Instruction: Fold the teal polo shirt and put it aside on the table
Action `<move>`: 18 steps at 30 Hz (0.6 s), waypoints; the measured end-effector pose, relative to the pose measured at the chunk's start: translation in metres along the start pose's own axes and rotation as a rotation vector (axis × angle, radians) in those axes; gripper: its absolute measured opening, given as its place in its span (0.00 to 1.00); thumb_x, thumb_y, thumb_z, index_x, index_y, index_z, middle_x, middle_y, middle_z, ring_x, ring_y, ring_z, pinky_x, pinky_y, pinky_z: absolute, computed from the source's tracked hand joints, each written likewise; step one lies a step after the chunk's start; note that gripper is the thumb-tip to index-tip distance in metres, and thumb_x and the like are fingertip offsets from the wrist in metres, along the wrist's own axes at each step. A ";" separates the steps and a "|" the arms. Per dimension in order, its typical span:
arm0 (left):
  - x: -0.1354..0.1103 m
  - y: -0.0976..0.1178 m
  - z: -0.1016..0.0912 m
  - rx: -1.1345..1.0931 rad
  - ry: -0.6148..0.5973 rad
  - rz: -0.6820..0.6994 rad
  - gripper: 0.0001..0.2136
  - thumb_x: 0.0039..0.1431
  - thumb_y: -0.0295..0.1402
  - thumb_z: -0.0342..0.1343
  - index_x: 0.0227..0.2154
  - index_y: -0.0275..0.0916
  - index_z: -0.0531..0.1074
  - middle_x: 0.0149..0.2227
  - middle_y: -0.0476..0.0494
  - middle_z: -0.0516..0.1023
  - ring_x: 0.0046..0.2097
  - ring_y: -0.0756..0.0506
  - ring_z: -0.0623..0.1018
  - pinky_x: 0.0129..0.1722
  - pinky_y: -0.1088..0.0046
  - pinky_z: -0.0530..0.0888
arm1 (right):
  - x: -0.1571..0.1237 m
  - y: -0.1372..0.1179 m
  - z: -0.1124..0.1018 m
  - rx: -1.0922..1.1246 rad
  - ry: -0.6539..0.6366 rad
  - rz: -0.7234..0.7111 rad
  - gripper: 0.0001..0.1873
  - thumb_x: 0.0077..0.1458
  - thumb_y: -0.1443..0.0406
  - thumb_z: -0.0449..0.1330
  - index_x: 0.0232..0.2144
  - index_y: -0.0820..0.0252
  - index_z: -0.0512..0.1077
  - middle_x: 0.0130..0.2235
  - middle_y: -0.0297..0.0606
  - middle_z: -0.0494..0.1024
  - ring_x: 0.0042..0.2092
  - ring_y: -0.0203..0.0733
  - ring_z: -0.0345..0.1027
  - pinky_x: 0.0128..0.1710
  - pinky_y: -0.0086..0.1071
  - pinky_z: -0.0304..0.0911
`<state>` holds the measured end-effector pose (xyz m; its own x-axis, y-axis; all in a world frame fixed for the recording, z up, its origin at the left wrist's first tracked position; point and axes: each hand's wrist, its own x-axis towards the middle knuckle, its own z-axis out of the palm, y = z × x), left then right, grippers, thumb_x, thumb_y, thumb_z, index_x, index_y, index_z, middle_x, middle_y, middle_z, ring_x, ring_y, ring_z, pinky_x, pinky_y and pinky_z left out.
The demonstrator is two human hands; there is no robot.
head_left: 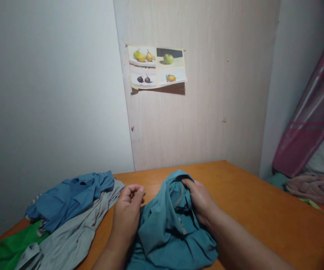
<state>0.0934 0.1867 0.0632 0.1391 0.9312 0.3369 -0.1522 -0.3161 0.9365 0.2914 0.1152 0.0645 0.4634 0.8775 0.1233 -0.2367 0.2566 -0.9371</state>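
A bunched teal shirt [162, 232] lies on the orange-brown table in front of me, its opening lifted and facing up. Inside the opening show a pale curved strip and a small light strip that may be a label or zip. My right hand [199, 197] grips the upper right edge of the opening, with some fingers hidden behind or inside the cloth. To the left of the shirt, my left hand [130, 200] is raised with its fingers curled in towards the thumb. I see no cloth between those fingers.
Left on the table [243, 202] lie a blue shirt [69, 197], a grey garment [74, 232] and a green cloth [15, 243], overlapping. A fruit picture sheet [157, 67] hangs on the back panel. Beyond the right edge are a pink curtain [305, 123] and crumpled fabric [310, 187].
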 end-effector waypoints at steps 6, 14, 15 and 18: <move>-0.031 0.004 0.017 0.260 -0.345 0.091 0.16 0.53 0.49 0.63 0.23 0.42 0.75 0.21 0.48 0.71 0.26 0.47 0.69 0.27 0.74 0.63 | 0.001 0.002 -0.004 0.203 0.058 0.005 0.12 0.50 0.56 0.64 0.25 0.58 0.73 0.26 0.37 0.79 0.31 0.45 0.74 0.30 0.33 0.68; -0.021 -0.022 0.023 0.237 -0.271 0.004 0.08 0.56 0.41 0.59 0.29 0.43 0.76 0.30 0.43 0.78 0.34 0.41 0.75 0.33 0.71 0.67 | -0.008 0.001 -0.017 0.170 -0.154 -0.082 0.09 0.50 0.63 0.65 0.35 0.59 0.78 0.35 0.36 0.82 0.37 0.44 0.75 0.39 0.32 0.68; -0.019 -0.021 0.022 0.162 -0.270 -0.061 0.09 0.57 0.41 0.57 0.29 0.43 0.75 0.29 0.44 0.77 0.31 0.42 0.74 0.32 0.71 0.67 | -0.006 0.000 -0.021 0.171 -0.142 -0.088 0.09 0.49 0.63 0.66 0.35 0.59 0.78 0.36 0.36 0.82 0.37 0.43 0.75 0.39 0.32 0.68; -0.019 -0.012 0.020 0.095 -0.110 -0.044 0.10 0.55 0.44 0.60 0.30 0.43 0.73 0.27 0.48 0.75 0.29 0.45 0.72 0.31 0.73 0.67 | 0.002 0.001 -0.032 0.219 -0.077 -0.059 0.07 0.49 0.63 0.66 0.32 0.60 0.77 0.33 0.36 0.82 0.35 0.44 0.75 0.36 0.33 0.69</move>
<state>0.1125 0.1686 0.0476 0.2510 0.9206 0.2991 -0.0514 -0.2959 0.9538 0.3195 0.1044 0.0530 0.4174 0.8845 0.2084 -0.3945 0.3830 -0.8353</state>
